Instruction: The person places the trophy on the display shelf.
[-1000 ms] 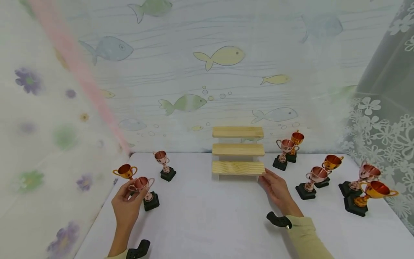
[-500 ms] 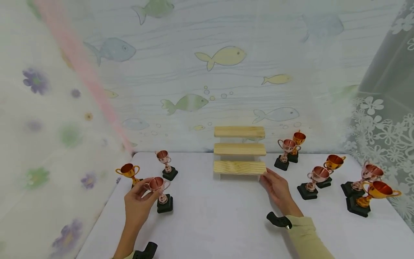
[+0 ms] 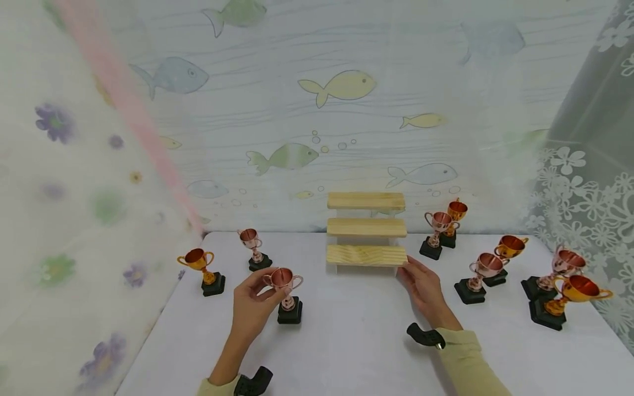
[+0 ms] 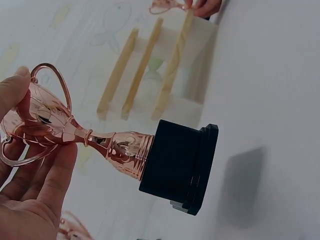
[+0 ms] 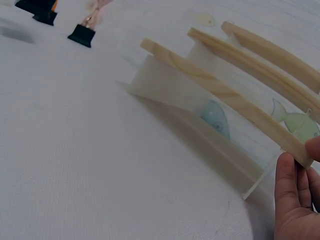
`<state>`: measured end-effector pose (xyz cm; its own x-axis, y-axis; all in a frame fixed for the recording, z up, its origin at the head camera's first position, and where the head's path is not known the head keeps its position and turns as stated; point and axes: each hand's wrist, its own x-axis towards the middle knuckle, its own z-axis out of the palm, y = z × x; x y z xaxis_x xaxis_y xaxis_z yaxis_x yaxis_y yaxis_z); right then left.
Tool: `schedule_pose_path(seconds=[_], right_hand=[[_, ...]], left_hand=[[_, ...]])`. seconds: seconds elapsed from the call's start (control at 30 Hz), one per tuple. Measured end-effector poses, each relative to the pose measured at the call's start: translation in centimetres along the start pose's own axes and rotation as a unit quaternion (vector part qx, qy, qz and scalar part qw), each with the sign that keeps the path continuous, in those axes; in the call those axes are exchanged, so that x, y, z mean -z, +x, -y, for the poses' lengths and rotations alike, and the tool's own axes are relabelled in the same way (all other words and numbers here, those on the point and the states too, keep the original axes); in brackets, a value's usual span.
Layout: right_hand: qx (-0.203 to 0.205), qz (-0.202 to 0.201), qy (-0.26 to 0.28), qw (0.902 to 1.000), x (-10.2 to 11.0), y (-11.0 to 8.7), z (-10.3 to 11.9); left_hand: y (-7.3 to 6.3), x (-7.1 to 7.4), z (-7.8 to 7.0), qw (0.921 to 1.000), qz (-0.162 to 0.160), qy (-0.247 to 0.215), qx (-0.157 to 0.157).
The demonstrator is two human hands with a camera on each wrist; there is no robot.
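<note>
A rose-gold trophy cup (image 3: 289, 311) on a black square base is held up in my left hand (image 3: 252, 306), thumb and fingers around its bowl. In the left wrist view the base (image 4: 175, 162) hangs over the white tabletop, its shadow lying apart from it. At the middle back stands a three-tier shelf (image 3: 366, 254) with pale wooden boards and clear supports. My right hand (image 3: 423, 289) pinches the right end of its lowest board; the right wrist view shows the fingertips (image 5: 285, 165) at the front corner of that board (image 5: 225, 92). All three boards are bare.
Left of the shelf stand a gold trophy (image 3: 213, 284) and another rose-gold trophy (image 3: 260, 262). On the right, several gold and rose-gold trophies stand in pairs, such as a rose-gold one (image 3: 469, 291) and a gold one (image 3: 547, 313). A fish-patterned curtain (image 3: 277, 209) hangs behind the table.
My left hand has carried the rose-gold trophy rightward, away from the gold trophy it had overlapped and towards the shelf. The right hand has stayed at the shelf's right end.
</note>
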<state>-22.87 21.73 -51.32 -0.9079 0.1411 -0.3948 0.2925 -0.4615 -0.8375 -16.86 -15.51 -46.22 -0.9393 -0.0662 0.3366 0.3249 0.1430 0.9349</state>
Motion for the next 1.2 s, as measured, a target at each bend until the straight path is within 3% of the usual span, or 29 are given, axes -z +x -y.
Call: schedule_pose_path(seconds=[0.43,0.77,0.93,1.2], right_hand=[[0.007,-0.004,0.001,1.0000,0.1,0.1,-0.2],[0.014,-0.009,-0.006,0.9998,0.0,0.2,-0.4],[0.023,-0.007,-0.012,0.9996,0.1,0.0,-0.5],[0.031,0.004,-0.003,0.9995,0.1,0.0,-0.3]], left_hand=[[1.6,-4.9,-0.7,0.9983,0.042,-0.039,-0.010],[2.5,-7.7,-1.4,0.9951,0.074,-0.057,-0.033],[4.0,-9.4,-2.6,0.9932,0.081,-0.062,-0.056],[7.4,-12.5,-5.0,0.9880,0.107,-0.070,-0.086]])
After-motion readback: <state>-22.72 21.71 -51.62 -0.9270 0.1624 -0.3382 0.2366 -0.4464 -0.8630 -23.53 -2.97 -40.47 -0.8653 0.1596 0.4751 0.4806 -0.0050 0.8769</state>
